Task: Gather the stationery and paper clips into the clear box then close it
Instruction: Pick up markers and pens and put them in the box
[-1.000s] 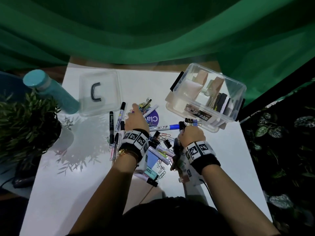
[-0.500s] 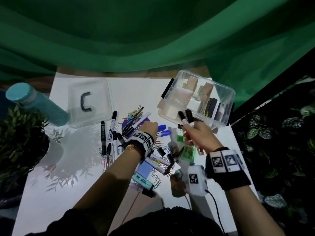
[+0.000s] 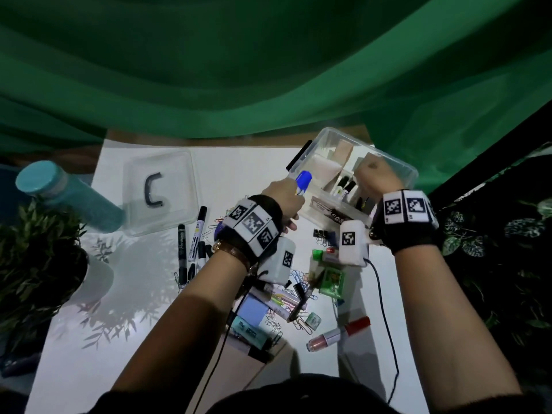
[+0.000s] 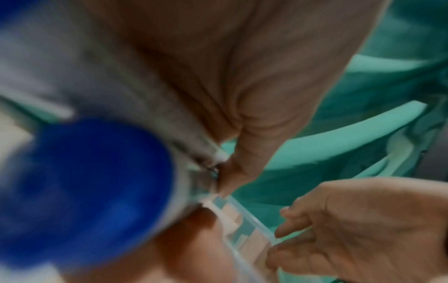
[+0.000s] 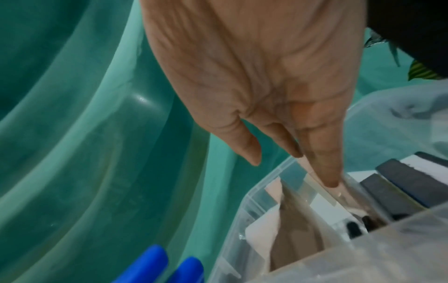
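Note:
The clear box point(image 3: 397, 165) stands open at the table's far right, with cards, erasers and two black-capped markers point(image 3: 345, 185) inside. My right hand point(image 3: 373, 176) is over the box with straight fingers point(image 5: 324, 172) reaching down onto a divider, holding nothing. My left hand point(image 3: 291, 201) grips two blue-capped markers point(image 3: 303, 180) at the box's left rim; their caps point(image 5: 169, 266) show in the right wrist view. The box's lid point(image 3: 161, 189) lies flat at the far left.
Black markers point(image 3: 191, 240) lie left of my left wrist. Paper clips, binder clips, sticky notes and highlighters point(image 3: 286, 300) lie piled below my hands, with a red-capped marker point(image 3: 340, 333) nearer me. A teal bottle point(image 3: 59, 192) and a potted plant point(image 3: 33, 258) stand at the left.
My right hand carried two black-capped markers into the box and let them go. My left hand picked up the blue markers and lifted them to the box's left rim.

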`<action>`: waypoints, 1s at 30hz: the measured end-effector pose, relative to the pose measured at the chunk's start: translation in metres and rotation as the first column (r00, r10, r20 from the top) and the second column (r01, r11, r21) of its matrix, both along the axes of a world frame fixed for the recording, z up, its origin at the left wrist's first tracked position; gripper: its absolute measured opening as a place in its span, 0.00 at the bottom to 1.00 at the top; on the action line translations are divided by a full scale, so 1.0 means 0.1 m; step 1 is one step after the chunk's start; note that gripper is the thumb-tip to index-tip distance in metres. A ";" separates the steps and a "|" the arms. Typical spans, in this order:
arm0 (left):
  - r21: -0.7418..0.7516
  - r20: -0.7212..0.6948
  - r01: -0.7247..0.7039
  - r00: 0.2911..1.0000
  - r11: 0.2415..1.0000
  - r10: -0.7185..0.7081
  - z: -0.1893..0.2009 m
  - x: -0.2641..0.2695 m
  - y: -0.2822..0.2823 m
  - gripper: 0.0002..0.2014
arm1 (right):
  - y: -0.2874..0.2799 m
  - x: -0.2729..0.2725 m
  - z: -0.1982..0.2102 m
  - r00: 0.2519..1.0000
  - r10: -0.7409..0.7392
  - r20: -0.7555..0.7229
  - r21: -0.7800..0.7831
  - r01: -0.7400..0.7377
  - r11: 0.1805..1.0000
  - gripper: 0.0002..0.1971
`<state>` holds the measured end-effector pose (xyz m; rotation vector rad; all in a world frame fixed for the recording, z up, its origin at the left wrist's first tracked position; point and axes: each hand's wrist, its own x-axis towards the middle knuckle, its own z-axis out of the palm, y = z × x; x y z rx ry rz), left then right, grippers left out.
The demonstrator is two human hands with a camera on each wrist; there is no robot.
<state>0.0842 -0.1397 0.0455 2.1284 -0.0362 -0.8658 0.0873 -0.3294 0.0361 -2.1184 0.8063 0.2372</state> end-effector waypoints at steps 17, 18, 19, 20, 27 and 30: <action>0.184 0.222 0.385 0.880 0.904 -0.420 -0.14 0.24 -1.11 0.15 | -0.10 -0.71 -0.46 0.950 0.153 0.272 -0.375 -0.042 0.926 0.18; 0.099 0.268 0.338 0.897 0.936 -0.352 -0.11 0.21 -1.03 0.14 | -0.11 -0.72 -0.48 0.941 0.171 0.290 -0.397 -0.044 0.917 0.17; 0.003 0.309 0.284 0.912 0.959 -0.271 -0.08 0.18 -0.90 0.15 | -0.11 -0.72 -0.48 0.934 0.176 0.311 -0.403 -0.038 0.914 0.15; -0.095 0.352 0.221 0.920 0.971 -0.175 -0.05 0.15 -0.73 0.14 | -0.11 -0.73 -0.48 0.923 0.180 0.341 -0.414 -0.024 0.910 0.14; 0.337 0.339 -0.103 0.941 0.936 -0.018 -0.50 -0.40 0.82 0.05 | 0.49 -1.04 -0.35 0.903 0.294 0.315 -0.552 -0.078 0.830 0.05; 0.471 0.162 0.104 0.966 0.876 -0.202 -0.72 -0.89 1.02 0.14 | 0.82 -1.20 -0.58 0.925 0.306 -0.226 -0.445 -0.377 0.812 0.15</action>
